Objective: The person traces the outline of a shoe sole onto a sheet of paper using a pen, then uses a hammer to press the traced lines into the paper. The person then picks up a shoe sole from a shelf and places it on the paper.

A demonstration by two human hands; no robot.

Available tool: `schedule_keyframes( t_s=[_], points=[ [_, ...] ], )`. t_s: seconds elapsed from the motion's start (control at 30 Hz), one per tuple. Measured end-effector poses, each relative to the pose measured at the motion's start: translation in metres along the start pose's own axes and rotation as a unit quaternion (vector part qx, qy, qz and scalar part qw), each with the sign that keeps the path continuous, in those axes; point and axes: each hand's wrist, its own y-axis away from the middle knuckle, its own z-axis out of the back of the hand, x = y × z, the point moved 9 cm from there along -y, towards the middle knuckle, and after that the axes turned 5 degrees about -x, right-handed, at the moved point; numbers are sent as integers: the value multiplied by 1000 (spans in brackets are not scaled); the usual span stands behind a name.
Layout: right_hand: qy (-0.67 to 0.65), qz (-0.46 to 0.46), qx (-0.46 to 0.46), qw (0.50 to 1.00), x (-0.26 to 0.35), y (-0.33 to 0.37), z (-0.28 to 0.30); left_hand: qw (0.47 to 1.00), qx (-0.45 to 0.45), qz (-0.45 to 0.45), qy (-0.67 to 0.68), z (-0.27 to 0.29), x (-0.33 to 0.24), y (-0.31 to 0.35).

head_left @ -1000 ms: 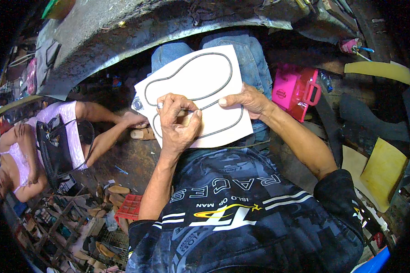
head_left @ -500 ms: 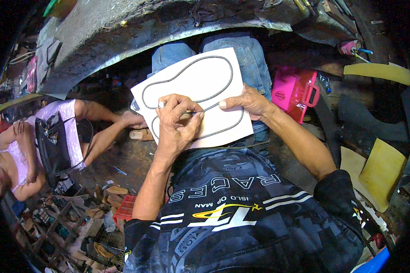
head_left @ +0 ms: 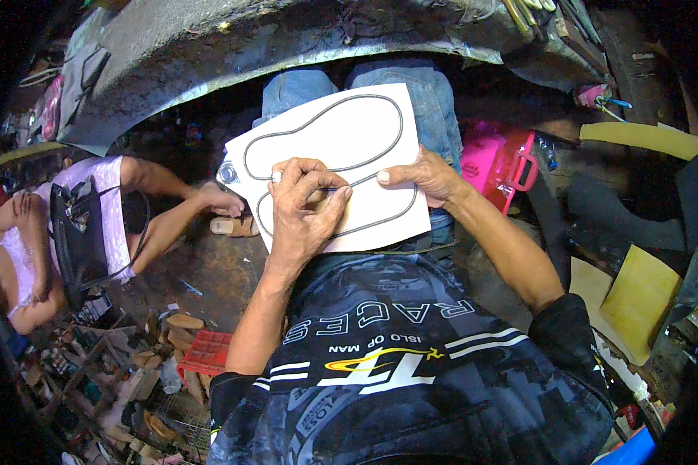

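Observation:
A white flat sheet (head_left: 329, 139) lies tilted across my lap, over my jeans. On it a thin dark cord (head_left: 402, 128) follows two rounded, shoe-sole-shaped outlines, one above the other. My left hand (head_left: 302, 201), with a ring on one finger, rests over the lower outline. Its thumb and fingertips are pinched together on the cord near the middle of the sheet. At the sheet's right edge is my right hand (head_left: 425, 178), thumb on top beside the cord and the other fingers beneath. The left hand covers part of the lower outline.
A grey worn bench (head_left: 233, 58) curves across the far side. Right of my knees sits a pink case (head_left: 492, 159), with yellow sheets (head_left: 640, 302) nearer me. Another person with a black bag (head_left: 81, 232) sits at left. A red crate (head_left: 208, 353) stands among clutter at lower left.
The view has shifted slightly, and a round object now shows more clearly at the sheet's left edge. My left pinch and right grip look nearly the same.

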Motion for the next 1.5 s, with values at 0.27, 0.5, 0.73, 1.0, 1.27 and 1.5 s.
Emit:
schedule_keyframes(
  t_s=[0.27, 0.5, 0.73, 1.0, 1.27, 1.5],
  points=[
    [18, 0, 12, 1000, 0, -1, 0, 1000, 12, -16, -21, 2, 5, 0],
    [0, 4, 14, 1000, -1, -1, 0, 1000, 16, 14, -6, -1, 12, 1],
    [3, -1, 7, 1000, -3, -3, 1, 1000, 14, 12, 16, -4, 18, 1],
    [9, 13, 8, 1000, -1, -2, 2, 1000, -13, 6, 25, -5, 20, 8],
    [21, 3, 10, 1000, 0, -2, 5, 1000, -10, 18, -2, -8, 16, 5],
    [32, 7, 2, 999, 0, -4, 8, 999, -24, 20, 14, 6, 5, 2]
  ],
)
